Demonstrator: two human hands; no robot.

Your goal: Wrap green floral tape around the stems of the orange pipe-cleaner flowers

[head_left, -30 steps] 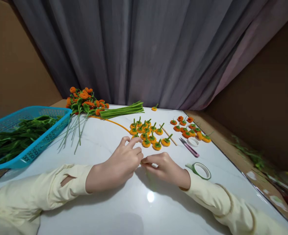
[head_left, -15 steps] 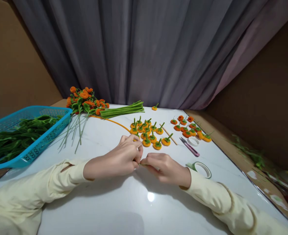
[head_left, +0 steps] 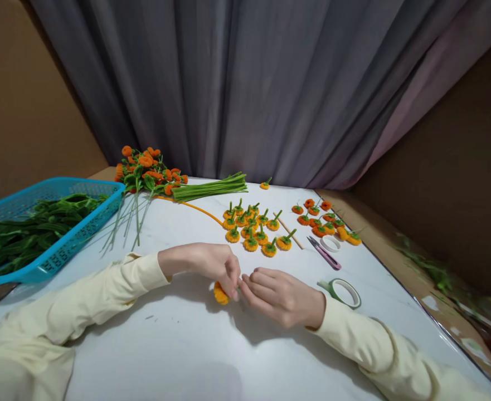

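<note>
My left hand [head_left: 214,266] is closed on a fuzzy yellow-orange flower head [head_left: 220,293], which hangs below its fingers, tilted to the left. Fingertip to fingertip with it, my right hand [head_left: 285,295] is closed in a pinch at the flower's stem side. Whatever the right fingers hold is hidden, though a speck of green shows between the hands. Beyond them stand several yellow flower heads [head_left: 251,243] with green stems pointing up. A roll of green tape [head_left: 345,293] lies by my right wrist.
On the left is a blue basket [head_left: 67,236] of green leaves. Orange flowers [head_left: 147,161] and a bundle of green stems [head_left: 212,186] lie at the back. Pink-handled snips [head_left: 324,254], a white roll [head_left: 330,243], a thin stick [head_left: 289,229] and orange flower heads [head_left: 318,228] are on the right.
My left hand has turned and drawn back, bringing the yellow flower into view below its fingers. My right hand has shifted slightly, its fingertips still near the left's.
</note>
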